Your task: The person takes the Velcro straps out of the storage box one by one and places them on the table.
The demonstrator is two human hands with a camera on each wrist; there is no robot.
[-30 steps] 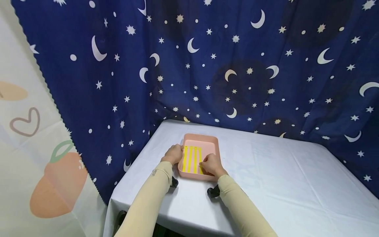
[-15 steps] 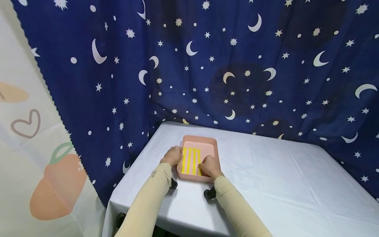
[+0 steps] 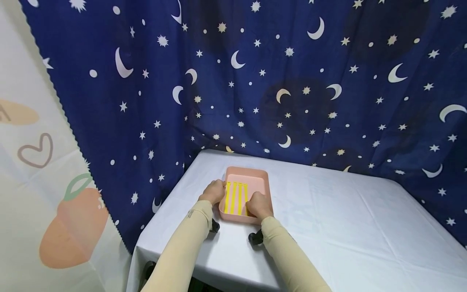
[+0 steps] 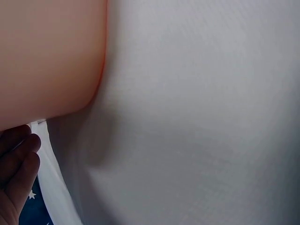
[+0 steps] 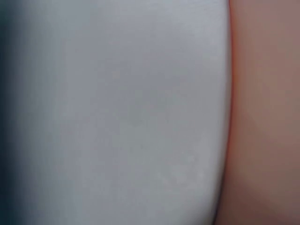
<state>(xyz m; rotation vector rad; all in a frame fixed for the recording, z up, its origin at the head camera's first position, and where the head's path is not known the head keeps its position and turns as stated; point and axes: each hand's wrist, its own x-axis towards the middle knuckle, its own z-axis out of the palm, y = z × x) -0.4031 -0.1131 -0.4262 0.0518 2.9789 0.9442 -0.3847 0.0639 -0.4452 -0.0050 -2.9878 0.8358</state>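
A pink tray (image 3: 248,170) sits on the near left part of a table covered with a white cloth (image 3: 328,211). Several yellow strips (image 3: 235,194) lie side by side in it. My left hand (image 3: 215,191) curls over the tray's left rim; its fingers (image 4: 16,159) show beside the pink tray wall (image 4: 47,56). My right hand (image 3: 258,204) is inside the tray at its near right corner, fingers bent down onto the near end of the rightmost strip; the fingertips are hidden. The right wrist view shows only the tray's side (image 5: 267,117) and white cloth (image 5: 117,117), blurred.
A dark blue curtain with moons and stars (image 3: 292,81) hangs close behind and to the right of the table. A pale curtain with a fruit print (image 3: 43,182) hangs at the left. The table's near left corner (image 3: 136,251) lies just below my left arm.
Both hands stay at the tray. My right forearm has shifted slightly left, and the view has moved a little.
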